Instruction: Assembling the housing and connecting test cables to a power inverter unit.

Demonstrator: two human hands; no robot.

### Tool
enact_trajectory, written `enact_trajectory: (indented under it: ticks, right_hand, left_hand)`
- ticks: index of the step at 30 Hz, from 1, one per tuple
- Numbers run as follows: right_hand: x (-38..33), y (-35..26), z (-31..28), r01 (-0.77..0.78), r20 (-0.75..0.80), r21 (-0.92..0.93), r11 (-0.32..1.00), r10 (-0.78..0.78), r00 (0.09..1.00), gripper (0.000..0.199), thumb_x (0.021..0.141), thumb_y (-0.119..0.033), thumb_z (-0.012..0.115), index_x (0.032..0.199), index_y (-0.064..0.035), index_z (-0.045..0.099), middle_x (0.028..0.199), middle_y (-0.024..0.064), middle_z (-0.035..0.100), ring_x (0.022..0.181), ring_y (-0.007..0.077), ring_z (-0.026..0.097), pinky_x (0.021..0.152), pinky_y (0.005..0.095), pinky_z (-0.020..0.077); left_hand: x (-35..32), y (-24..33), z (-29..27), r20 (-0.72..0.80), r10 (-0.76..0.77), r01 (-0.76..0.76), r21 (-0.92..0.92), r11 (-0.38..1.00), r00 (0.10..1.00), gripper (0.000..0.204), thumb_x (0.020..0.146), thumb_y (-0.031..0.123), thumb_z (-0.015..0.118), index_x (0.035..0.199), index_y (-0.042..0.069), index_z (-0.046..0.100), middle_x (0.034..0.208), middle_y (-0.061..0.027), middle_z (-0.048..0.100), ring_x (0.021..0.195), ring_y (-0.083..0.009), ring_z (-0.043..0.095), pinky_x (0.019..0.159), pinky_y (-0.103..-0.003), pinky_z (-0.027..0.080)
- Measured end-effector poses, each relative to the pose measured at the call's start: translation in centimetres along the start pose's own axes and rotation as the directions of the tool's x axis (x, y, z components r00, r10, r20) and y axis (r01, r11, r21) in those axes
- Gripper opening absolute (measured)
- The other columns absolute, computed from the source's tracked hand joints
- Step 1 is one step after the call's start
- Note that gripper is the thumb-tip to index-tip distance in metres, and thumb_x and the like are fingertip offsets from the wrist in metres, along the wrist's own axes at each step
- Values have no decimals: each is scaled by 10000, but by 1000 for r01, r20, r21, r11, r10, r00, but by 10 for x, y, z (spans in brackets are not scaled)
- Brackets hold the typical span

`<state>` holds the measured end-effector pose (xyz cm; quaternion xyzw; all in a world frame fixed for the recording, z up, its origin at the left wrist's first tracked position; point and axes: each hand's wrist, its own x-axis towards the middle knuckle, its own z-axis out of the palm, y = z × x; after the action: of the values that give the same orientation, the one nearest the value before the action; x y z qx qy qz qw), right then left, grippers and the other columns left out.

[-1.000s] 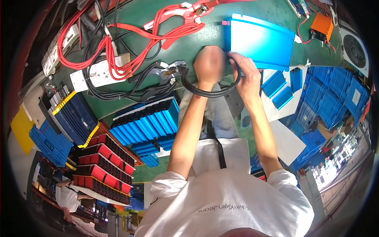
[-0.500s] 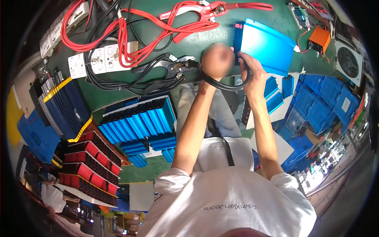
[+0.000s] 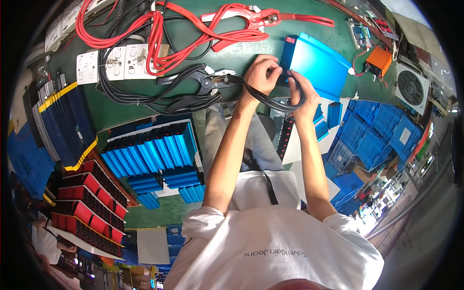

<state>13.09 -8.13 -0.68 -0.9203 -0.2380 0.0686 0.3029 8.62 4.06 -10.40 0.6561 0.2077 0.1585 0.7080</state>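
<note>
A thick black cable (image 3: 273, 102) hangs in a curve between my two hands, over the near edge of the green bench. My left hand (image 3: 261, 76) is closed on the cable's left part, with thumb and forefinger curled toward each other. On the other side of the curve, the fingers of my right hand (image 3: 305, 96) wrap round the cable. To the left lies a black cable clamp (image 3: 208, 83) with metal jaws, close to my left hand. Just beyond my right hand sits a blue metal box (image 3: 316, 66), apart from the cable.
Red cables (image 3: 154, 43) with a red clamp (image 3: 258, 18) lie across the far bench, beside white socket strips (image 3: 113, 63). An orange box (image 3: 378, 61) and a fan (image 3: 412, 84) stand right. Stacked blue units (image 3: 147, 152), red units (image 3: 89, 203) and blue crates (image 3: 377, 125) surround the bench.
The whole view has shifted a little, so most of the scene sits further left. Both hands remain on the black cable, and the left thumb and forefinger now show clearly.
</note>
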Motion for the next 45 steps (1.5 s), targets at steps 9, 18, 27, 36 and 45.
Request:
enact_trajectory:
  ticks: [9, 18, 27, 36, 45]
  right_hand:
    - [-8, 4, -1, -47, -17, 13, 999, 48, 999, 218, 941, -63, 722, 1157, -38, 744, 1094, 150, 759, 1007, 283, 738, 892, 358, 567]
    - [11, 4, 3, 23, -23, 65, 998, -22, 999, 223, 951, -94, 726, 1164, -30, 743, 1086, 164, 761, 1002, 282, 738, 917, 359, 548]
    - [-17, 72, 4, -2, -23, -4, 1000, 2, 1000, 323, 1013, -132, 649, 1302, 9, 683, 1175, 206, 744, 1039, 288, 719, 954, 401, 532]
    - [-5, 57, 7, 202, 29, 75, 976, -205, 978, 283, 1036, -180, 636, 1220, 21, 715, 1145, 204, 748, 1008, 363, 731, 862, 425, 550]
    - [-3, 58, -12, 132, 52, 67, 989, -136, 989, 318, 1050, -189, 607, 1275, 21, 686, 1192, 212, 733, 1077, 376, 711, 924, 432, 532]
  left_hand:
    - [-4, 14, -1, 53, -132, 119, 197, 973, 990, 260, 1001, 289, 614, 1009, 40, 690, 872, -183, 707, 788, -390, 698, 658, -456, 538]
    - [3, 14, -7, 46, -35, 32, 69, 997, 998, 135, 860, 59, 699, 982, 26, 749, 921, -183, 733, 835, -340, 721, 732, -419, 565]
    - [-13, -1, 34, -56, 35, -28, 110, 994, 998, 263, 919, 311, 651, 808, 77, 692, 749, -153, 659, 731, -325, 673, 654, -458, 522]
    - [-15, 0, 19, -46, -25, 36, 244, 969, 999, 202, 731, 210, 724, 875, 82, 784, 852, -139, 737, 841, -331, 710, 735, -454, 554]
    - [-4, -13, 37, 35, -48, 37, 267, 963, 998, 201, 828, 289, 725, 865, 92, 707, 826, -124, 691, 852, -346, 665, 751, -463, 527]
